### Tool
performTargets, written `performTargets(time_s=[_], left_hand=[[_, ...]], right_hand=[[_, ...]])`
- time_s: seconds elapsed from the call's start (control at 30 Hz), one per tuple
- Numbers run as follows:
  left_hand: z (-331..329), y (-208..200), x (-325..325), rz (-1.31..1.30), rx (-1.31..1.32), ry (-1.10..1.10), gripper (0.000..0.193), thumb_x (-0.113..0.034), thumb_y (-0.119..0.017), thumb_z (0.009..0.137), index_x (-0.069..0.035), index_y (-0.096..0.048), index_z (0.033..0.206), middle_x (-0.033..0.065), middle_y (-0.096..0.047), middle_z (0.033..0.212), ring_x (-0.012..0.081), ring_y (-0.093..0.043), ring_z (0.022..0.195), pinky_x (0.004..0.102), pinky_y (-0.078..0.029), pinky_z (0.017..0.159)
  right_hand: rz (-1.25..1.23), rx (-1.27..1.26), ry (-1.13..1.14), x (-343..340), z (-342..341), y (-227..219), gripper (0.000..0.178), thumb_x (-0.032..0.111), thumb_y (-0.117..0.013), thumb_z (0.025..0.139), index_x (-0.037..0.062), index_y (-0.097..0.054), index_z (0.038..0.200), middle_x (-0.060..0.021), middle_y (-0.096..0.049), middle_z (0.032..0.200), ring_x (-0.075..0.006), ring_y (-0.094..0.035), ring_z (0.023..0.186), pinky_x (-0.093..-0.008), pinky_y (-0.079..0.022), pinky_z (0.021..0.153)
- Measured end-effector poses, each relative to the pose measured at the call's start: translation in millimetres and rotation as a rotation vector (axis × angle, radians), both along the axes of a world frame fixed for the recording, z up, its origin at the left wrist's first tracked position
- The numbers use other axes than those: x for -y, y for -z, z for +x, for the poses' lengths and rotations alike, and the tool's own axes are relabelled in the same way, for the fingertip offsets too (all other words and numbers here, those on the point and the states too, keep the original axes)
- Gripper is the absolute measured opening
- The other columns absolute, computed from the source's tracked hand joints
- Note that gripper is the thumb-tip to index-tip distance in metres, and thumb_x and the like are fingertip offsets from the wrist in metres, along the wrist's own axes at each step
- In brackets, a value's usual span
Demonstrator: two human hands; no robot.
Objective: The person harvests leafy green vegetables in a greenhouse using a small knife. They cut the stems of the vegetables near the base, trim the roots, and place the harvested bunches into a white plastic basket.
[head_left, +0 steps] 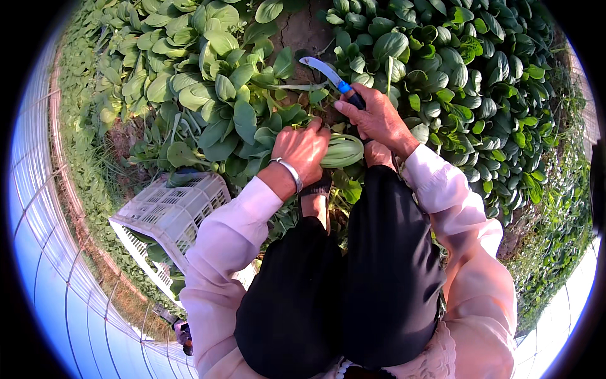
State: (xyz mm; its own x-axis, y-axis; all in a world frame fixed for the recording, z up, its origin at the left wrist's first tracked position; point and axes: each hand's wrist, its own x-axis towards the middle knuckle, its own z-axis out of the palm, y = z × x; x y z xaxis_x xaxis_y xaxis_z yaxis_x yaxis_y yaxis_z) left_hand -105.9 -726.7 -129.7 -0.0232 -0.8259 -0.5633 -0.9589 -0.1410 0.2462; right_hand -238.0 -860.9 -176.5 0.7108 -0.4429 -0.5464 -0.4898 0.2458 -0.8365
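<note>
My right hand [377,120] grips a knife [323,68] with a curved blade and a blue and black handle. The blade points up and to the left, over the plants. My left hand [306,148], with a bracelet at the wrist, is closed over a head of bok choy [344,151]. Its pale green stalks stick out from under that hand toward the right, just below my right hand. The left fingertips are partly hidden among leaves.
Bok choy plants [454,95] grow densely ahead and to the right, more [221,95] to the left. A white slatted plastic crate [170,208] lies tipped at the left, with leaves in it. Bare soil [303,31] shows between the rows. My knees [391,265] are bent close behind my hands.
</note>
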Motion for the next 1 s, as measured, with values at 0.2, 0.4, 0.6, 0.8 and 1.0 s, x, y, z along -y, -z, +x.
performTargets(time_s=[0.2, 0.4, 0.6, 0.8, 1.0], left_hand=[[28, 35, -25, 0.253, 0.304, -0.056, 0.048, -0.010, -0.072, 0.065, -0.004, -0.061, 0.111, 0.0224, -0.044, 0.142, 0.0278, -0.069, 0.087, 0.0401, -0.051, 0.075], [62, 32, -54, 0.222, 0.273, -0.157, 0.046, -0.008, -0.074, 0.062, -0.004, -0.060, 0.105, 0.0172, -0.048, 0.138, 0.0281, -0.068, 0.089, 0.0423, -0.052, 0.076], [32, -10, 0, -0.026, 0.115, -0.050, 0.046, -0.010, -0.074, 0.056, -0.002, -0.058, 0.099, 0.0133, -0.053, 0.134, 0.0292, -0.066, 0.092, 0.0424, -0.050, 0.076], [79, 23, 31, 0.111, 0.268, -0.027, 0.035, -0.006, -0.069, 0.060, 0.001, -0.064, 0.094, 0.0129, -0.059, 0.120, 0.0310, -0.056, 0.111, 0.0427, -0.052, 0.080], [120, 39, -3, 0.037, 0.328, -0.159, 0.048, -0.007, -0.069, 0.059, 0.000, -0.060, 0.105, 0.0084, -0.048, 0.141, 0.0325, -0.049, 0.124, 0.0430, -0.048, 0.094]], right_hand=[[-0.140, -0.001, -0.205, -26, -2, 43, 0.045, 0.043, -0.060, 0.091, -0.0011, -0.059, 0.099, -0.0200, -0.064, 0.076, -0.0345, -0.064, 0.073, -0.0421, -0.049, 0.070], [-0.270, -0.062, -0.270, -39, 39, 77, 0.041, 0.039, -0.051, 0.094, 0.0005, -0.061, 0.099, -0.0250, -0.066, 0.086, -0.0430, -0.063, 0.085, -0.0476, -0.050, 0.077], [-0.438, -0.176, -0.272, -38, 79, 116, 0.034, 0.036, -0.053, 0.093, 0.0037, -0.064, 0.096, -0.0211, -0.067, 0.088, -0.0403, -0.064, 0.082, -0.0465, -0.052, 0.074], [-0.533, -0.043, -0.096, -30, 85, 139, 0.035, 0.034, -0.054, 0.094, 0.0000, -0.060, 0.103, -0.0245, -0.065, 0.090, -0.0409, -0.062, 0.081, -0.0454, -0.050, 0.072], [-0.979, 0.216, -0.531, -34, 60, 157, 0.033, 0.027, -0.054, 0.092, 0.0008, -0.055, 0.112, -0.0198, -0.060, 0.089, -0.0354, -0.059, 0.086, -0.0414, -0.048, 0.075]])
